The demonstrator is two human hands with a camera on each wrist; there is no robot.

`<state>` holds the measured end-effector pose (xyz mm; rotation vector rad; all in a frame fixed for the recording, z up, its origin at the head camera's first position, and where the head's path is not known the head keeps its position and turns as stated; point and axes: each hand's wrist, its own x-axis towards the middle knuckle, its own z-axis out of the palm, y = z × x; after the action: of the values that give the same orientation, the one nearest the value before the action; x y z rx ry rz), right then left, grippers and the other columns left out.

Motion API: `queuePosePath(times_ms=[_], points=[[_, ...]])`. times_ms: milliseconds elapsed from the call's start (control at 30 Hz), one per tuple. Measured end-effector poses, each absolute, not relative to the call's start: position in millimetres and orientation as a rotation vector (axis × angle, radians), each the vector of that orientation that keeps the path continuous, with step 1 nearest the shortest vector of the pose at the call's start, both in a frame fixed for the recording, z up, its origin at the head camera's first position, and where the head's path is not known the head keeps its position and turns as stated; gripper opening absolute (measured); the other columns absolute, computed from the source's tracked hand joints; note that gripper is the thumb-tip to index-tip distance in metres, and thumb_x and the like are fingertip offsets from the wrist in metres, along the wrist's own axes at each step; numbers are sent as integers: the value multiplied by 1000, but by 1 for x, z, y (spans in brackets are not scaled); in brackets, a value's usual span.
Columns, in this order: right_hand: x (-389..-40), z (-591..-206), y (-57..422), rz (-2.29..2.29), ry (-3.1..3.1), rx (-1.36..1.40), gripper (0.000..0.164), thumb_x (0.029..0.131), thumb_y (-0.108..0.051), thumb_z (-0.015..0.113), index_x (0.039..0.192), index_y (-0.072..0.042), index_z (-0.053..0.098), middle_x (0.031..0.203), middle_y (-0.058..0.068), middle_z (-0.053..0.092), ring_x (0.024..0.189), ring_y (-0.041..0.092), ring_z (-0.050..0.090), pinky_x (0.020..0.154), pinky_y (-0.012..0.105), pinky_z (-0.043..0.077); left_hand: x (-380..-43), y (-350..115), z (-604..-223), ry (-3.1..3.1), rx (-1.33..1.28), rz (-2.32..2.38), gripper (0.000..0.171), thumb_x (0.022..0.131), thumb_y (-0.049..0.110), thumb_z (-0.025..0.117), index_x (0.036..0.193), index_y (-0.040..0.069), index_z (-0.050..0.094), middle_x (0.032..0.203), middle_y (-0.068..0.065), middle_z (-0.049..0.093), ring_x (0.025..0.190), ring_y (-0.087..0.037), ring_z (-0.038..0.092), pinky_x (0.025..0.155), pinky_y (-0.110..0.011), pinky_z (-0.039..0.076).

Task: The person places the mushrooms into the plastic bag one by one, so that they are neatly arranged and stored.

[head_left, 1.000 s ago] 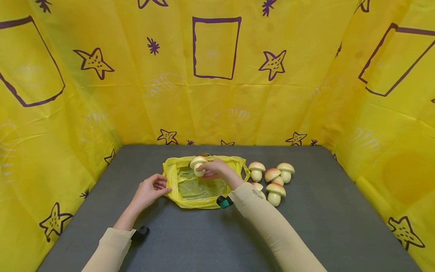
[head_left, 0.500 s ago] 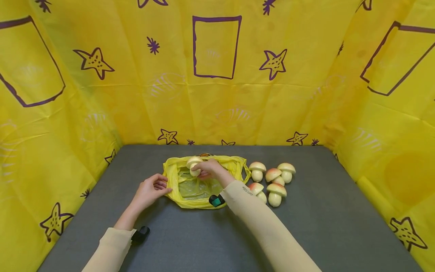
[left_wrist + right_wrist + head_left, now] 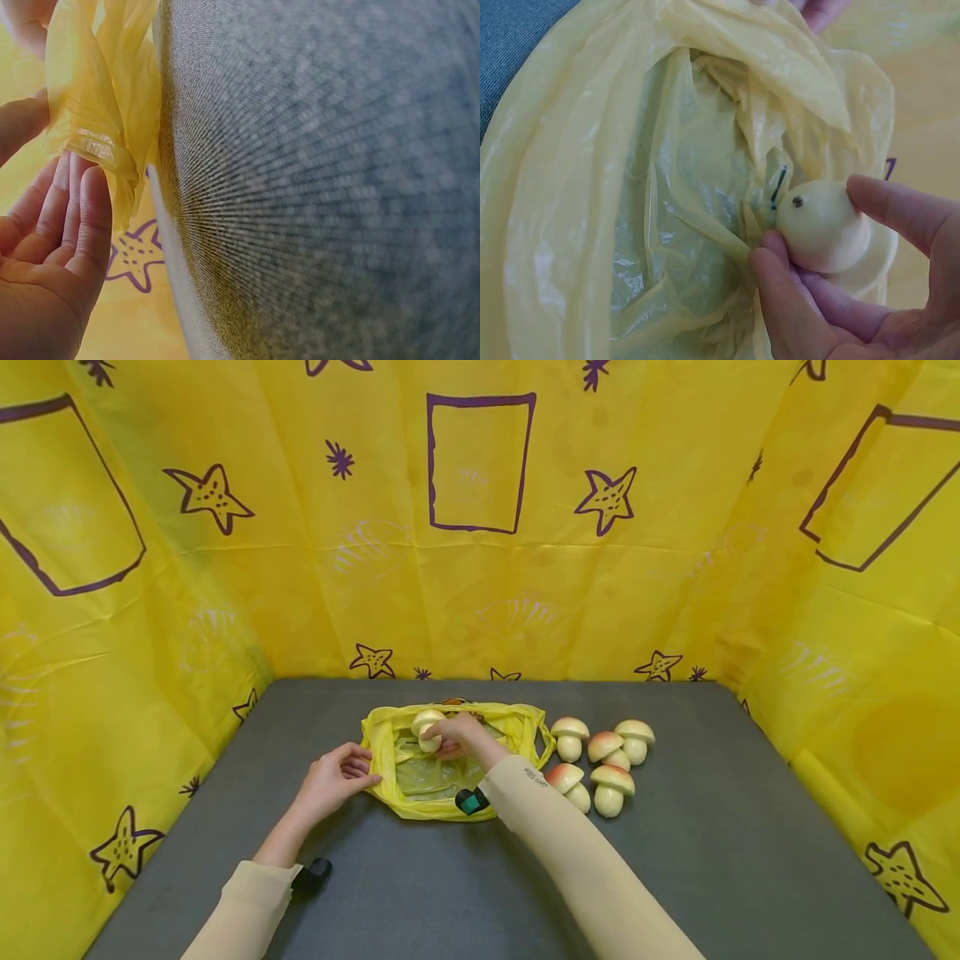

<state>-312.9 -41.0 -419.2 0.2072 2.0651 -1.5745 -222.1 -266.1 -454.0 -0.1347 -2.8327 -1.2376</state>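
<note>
The left forearm (image 3: 253, 893) slants up from the lower left; the left hand (image 3: 333, 781) holds its fingers (image 3: 52, 206) together, thumb (image 3: 21, 126) set apart; the right forearm (image 3: 577, 852) angles inward from the lower right; the right hand (image 3: 468, 737) pinches between thumb and curved fingers.

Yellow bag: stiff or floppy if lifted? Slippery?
The yellow bag is probably floppy: its walls are creased and folded throughout. It looks light for its size, since the plastic appears thin and see-through in places. It may be slippery, given the shiny highlights inside.
</note>
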Motion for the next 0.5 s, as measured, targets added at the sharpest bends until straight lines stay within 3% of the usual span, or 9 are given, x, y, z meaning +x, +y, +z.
queuePosePath(times_ms=[167,500], points=[[-314,-423,-44,-1556,2097,229,43,77,-15,78,109,5,58,89,17,63,92,33,68,81,39,55,-223,-267,-454,-2836,-129,-1239,43,77,33,78,107,8,61,92,-5,67,82,-15,62,71,-26,51],[-311,-426,-46,-1549,2103,165,56,78,-22,78,119,5,51,94,19,62,95,34,67,81,40,55,-222,-266,-454,-2838,-114,-1248,43,77,32,79,107,8,61,92,-5,67,81,-15,62,70,-27,51]])
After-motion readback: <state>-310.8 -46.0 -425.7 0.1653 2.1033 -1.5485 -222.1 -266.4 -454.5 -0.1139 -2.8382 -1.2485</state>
